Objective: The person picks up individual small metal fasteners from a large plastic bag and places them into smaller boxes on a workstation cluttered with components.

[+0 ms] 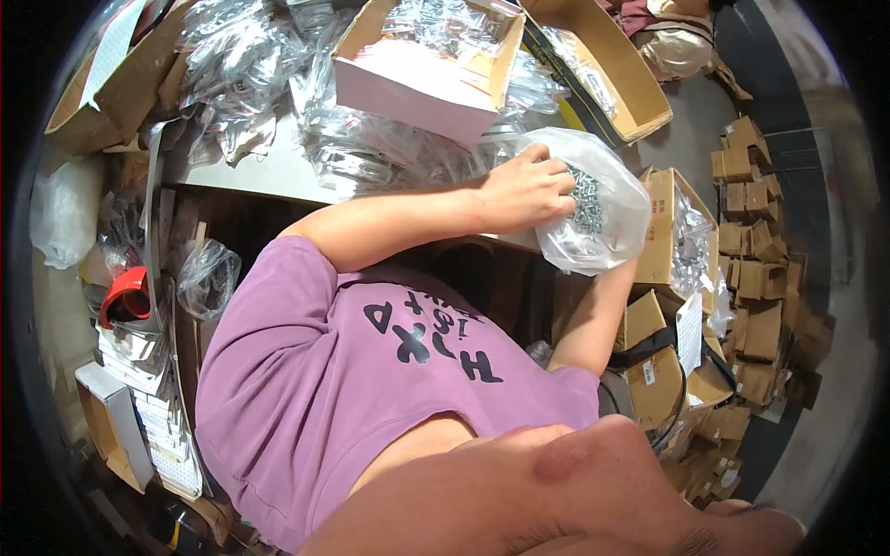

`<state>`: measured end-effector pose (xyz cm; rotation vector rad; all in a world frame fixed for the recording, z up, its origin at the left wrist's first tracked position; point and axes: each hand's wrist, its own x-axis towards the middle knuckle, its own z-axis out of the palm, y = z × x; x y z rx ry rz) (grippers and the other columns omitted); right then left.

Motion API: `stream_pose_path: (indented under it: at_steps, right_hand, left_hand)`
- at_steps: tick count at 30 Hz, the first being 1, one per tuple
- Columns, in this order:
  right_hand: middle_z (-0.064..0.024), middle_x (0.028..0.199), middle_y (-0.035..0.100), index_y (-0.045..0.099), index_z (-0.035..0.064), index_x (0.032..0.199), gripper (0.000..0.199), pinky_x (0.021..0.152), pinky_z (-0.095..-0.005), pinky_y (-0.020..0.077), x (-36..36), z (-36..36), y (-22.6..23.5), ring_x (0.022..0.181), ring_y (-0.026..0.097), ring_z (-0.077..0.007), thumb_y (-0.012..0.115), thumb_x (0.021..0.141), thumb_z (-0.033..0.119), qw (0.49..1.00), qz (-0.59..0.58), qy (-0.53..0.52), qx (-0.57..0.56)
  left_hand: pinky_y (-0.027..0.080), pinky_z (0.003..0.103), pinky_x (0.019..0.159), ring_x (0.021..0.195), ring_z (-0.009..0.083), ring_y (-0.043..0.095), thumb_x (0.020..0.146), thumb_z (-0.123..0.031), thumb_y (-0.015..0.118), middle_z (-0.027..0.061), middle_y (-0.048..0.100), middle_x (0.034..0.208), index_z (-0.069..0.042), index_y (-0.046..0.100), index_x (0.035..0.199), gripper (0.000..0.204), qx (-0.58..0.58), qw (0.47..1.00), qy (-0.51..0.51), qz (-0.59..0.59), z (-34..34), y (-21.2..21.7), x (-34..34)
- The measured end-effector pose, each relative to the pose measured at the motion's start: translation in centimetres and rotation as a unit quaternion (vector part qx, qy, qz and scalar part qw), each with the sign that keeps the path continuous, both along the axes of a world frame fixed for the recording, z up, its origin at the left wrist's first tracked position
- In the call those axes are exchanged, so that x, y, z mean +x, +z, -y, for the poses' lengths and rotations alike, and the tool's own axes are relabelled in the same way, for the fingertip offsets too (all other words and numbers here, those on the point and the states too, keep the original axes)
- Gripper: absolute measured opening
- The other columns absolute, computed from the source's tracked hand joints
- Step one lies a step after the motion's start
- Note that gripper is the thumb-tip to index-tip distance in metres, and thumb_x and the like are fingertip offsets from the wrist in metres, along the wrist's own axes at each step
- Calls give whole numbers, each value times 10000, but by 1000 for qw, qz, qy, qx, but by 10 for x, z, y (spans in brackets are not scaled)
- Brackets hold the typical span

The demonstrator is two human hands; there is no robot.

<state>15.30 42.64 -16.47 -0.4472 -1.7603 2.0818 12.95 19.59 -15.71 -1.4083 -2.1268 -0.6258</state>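
Observation:
A clear plastic bag bulges open above the table's near edge, with many small silvery screws heaped inside. My left hand is at the left side of its mouth, fingers curled in against the screws. The fingertips are out of sight, so whatever they grip, if anything, does not show. From the lower right my right forearm runs up behind the bag. That bag hides my right hand and its fingers.
Behind the bag stands a carton holding small packets, beside a longer open carton. Piles of clear plastic packets cover the table's far left. At right are another carton of packets and stacked cardboard boxes.

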Motion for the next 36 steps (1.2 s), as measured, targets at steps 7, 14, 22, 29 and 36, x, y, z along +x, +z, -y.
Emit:
stream_pose_path:
  at_steps: [7, 14, 22, 29, 36]
  right_hand:
    - [-95, 994, 639, 601, -43, 1080, 266, 707, -270, 511, -12, -5, -34, 847, 608, -142, 617, 839, 68, 959, -63, 92, 259]
    - [-103, 938, 644, 601, -54, 1017, 204, 661, -287, 546, -38, 8, -44, 766, 633, -171, 602, 849, 60, 973, -162, 86, 142]
    - [-21, 867, 565, 563, 6, 947, 85, 718, -237, 436, 19, 36, 46, 788, 510, -101, 569, 912, 84, 926, -291, -140, 197]
    - [-187, 878, 641, 634, 22, 880, 110, 722, -426, 496, 23, 70, 62, 811, 620, -362, 542, 820, 33, 748, -45, 123, 651]
    - [-202, 837, 638, 685, 48, 894, 173, 738, -438, 492, -25, 61, 48, 824, 621, -363, 559, 815, 137, 661, 119, 146, 726]
  left_hand:
    - [364, 377, 920, 1003, 202, 504, 763, -135, 552, 53, 525, 941, -122, 587, 881, 124, -68, 997, -30, 22, 1, 19, -8]
    - [368, 388, 943, 1046, 224, 500, 769, -131, 541, 68, 533, 1009, -116, 564, 998, 231, -70, 997, 3, -14, 5, 25, -3]
    - [347, 464, 976, 1032, 214, 501, 791, -149, 534, 59, 526, 1003, -114, 556, 1086, 298, -75, 996, -39, -41, 34, 3, 21]
    - [336, 479, 1007, 1145, 238, 476, 779, -161, 578, 100, 547, 1165, -54, 549, 1186, 421, -143, 989, -18, -31, 38, 35, 31]
    - [341, 458, 1019, 1221, 250, 445, 747, -168, 657, 112, 493, 1299, -58, 509, 1252, 537, -130, 990, -42, 46, 57, 61, 30]
